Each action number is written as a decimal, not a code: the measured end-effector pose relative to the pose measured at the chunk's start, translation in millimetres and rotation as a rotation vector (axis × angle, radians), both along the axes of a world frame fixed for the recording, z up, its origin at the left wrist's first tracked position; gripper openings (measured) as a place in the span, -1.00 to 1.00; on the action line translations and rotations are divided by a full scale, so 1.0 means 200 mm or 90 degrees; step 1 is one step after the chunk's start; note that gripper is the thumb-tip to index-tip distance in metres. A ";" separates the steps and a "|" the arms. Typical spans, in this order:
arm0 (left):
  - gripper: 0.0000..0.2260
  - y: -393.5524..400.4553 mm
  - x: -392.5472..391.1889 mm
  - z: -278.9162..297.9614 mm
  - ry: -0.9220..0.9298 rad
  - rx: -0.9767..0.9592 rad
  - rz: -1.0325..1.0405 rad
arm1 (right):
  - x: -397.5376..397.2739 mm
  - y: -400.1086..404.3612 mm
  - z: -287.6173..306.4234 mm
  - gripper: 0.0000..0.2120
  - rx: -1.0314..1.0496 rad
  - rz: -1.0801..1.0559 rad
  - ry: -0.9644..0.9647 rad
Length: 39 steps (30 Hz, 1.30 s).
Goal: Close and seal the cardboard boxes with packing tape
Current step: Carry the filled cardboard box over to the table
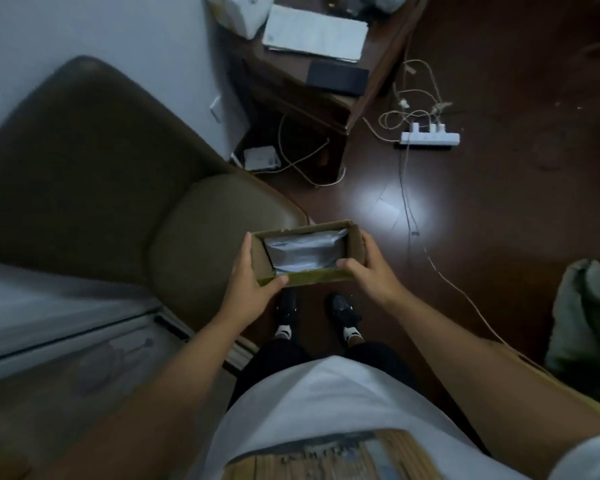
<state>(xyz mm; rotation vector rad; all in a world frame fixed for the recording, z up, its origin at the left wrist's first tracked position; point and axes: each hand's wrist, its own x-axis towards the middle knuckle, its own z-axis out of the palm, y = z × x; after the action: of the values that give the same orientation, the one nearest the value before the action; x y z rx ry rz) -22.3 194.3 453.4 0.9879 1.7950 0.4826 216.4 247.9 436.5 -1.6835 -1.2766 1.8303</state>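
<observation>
Surroundings, as I read them from the head view: a brown padded chair (pixel 201 237) stands to the left of the person, its seat edge just beside the cardboard box (pixel 355 249). Beyond it, a dark wooden desk (pixel 312 98) carries a white flat item (pixel 314 32) and a dark flat item (pixel 338 77). On the dark floor (pixel 516 202) to the right lies a white power strip (pixel 430 138) with several plugs and a tangle of pale cables (pixel 416 109); one cable runs down the floor toward the lower right. A pale bag (pixel 586 323) sits at the right edge. Two dark shoes (pixel 343 313) show directly below the box.

Task item: the box is held in the air in front of the torso, above the shoes and clear of the chair. Its top is open, with no flap folded over it. A grey wrapped item (pixel 305 252) lies inside. I cannot make out any packing tape.

Hand pose: the left hand (pixel 253 275) grips the box's left end, thumb on the near wall, fingers around the far side. The right hand (pixel 368 265) grips the right end, thumb over the near rim, fingers behind the right wall. Both forearms extend forward, the hands apart by the length of the box.
</observation>
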 end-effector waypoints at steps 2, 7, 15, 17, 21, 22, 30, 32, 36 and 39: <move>-0.08 0.08 0.01 -0.01 -0.054 0.000 -0.052 | 0.03 -0.02 0.01 -0.31 -0.001 -0.053 -0.007; -0.09 0.25 0.02 -0.03 -0.056 -0.001 -0.191 | 0.05 -0.12 0.10 -0.33 0.014 -0.158 -0.023; -0.08 0.43 0.19 0.02 -0.057 -0.007 -0.367 | 0.16 -0.35 0.17 -0.18 0.048 -0.296 -0.042; -0.12 0.45 0.25 0.03 -0.060 0.010 -0.407 | 0.19 -0.39 0.17 -0.11 0.053 -0.320 -0.054; -0.18 0.47 0.42 0.07 -0.045 0.038 -0.502 | 0.30 -0.50 0.16 -0.03 0.064 -0.398 -0.064; -0.18 0.47 0.47 0.08 -0.034 0.047 -0.517 | 0.32 -0.52 0.16 -0.03 0.065 -0.416 -0.066; -0.16 0.46 0.77 0.11 -0.003 0.035 -0.522 | 0.56 -0.60 0.12 -0.05 0.090 -0.481 -0.057; -0.17 0.48 0.84 0.11 -0.008 0.047 -0.516 | 0.62 -0.59 0.12 -0.12 0.105 -0.491 -0.060; -0.34 0.54 1.01 0.17 -0.059 0.079 -0.495 | 0.75 -0.52 0.17 -0.13 0.136 -0.507 -0.062; -0.38 0.61 1.15 0.26 -0.064 0.091 -0.516 | 0.85 -0.45 0.20 -0.14 0.152 -0.528 -0.079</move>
<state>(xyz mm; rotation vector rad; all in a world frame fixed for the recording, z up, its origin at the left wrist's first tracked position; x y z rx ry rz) 207.1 316.3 504.4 1.6388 1.1393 0.1385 387.3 158.2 476.9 -1.8182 -0.6265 1.0544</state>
